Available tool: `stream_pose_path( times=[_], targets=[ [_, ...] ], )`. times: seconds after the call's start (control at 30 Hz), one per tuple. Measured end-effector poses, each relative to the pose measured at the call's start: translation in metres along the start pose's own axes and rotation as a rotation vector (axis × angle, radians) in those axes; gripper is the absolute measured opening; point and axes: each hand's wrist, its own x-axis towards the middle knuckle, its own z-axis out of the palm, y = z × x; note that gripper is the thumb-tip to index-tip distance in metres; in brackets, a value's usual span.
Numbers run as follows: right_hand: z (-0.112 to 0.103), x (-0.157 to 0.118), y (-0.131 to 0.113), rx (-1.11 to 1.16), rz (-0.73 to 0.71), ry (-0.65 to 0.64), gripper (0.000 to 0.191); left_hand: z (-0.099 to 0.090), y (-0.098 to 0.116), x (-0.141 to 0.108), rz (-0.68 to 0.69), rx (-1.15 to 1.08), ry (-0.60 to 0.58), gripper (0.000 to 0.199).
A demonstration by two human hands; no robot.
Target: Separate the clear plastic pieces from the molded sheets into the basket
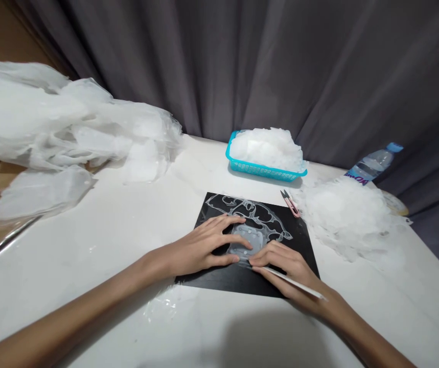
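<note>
Film [255, 236] lies between the near and far edges of the black mat [230, 281]; the left hand [211, 243] spreads its fingers over it, apparently to steady it, while the right hand [290, 260] pinches a slim white tool [296, 284] at the film's near right corner, presumably for close control

The left hand [217, 239] hides the left side of the plastic piece [254, 235], and the right hand [287, 261] covers the near right corner of the black mat [215, 285]. The front tip of the white stick [296, 283] cannot be made out at the right fingers. A loose pile [347, 212] hides the base of the bottle [376, 161]. The picture's left edge cuts off the big heap [66, 122]; the top edge crops the curtain [204, 56].
</note>
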Motion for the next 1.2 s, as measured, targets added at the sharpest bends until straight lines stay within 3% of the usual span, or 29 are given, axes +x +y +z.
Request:
stream_pose_path(
  times=[0.13, 0.4, 0.83, 1.03, 1.2],
  targets=[
    [0.008, 0.0, 0.006, -0.052, -0.097, 0.012, 0.014, 0.0, 0.0, 0.0, -0.005, -0.01, 0.004, 0.037],
    [0.015, 0.006, 0.002, -0.134, -0.141, 0.055, 0.01, 0.0, -0.001, 0.002, -0.017, -0.037, 0.021, 0.038],
    [-0.002, 0.003, -0.012, -0.104, -0.015, 0.012, 0.014, 0.0, -0.004, 0.002, -0.002, -0.049, 0.029, 0.036],
    [0.016, 0.006, 0.001, -0.375, -0.219, 0.096, 0.012, -0.002, -0.001, 0.004, -0.017, -0.055, 0.014, 0.038],
    [0.017, 0.0, -0.002, -0.542, -0.22, 0.102, 0.012, -0.003, 0.0, 0.004, -0.015, -0.056, 0.009, 0.037]
  ],
)
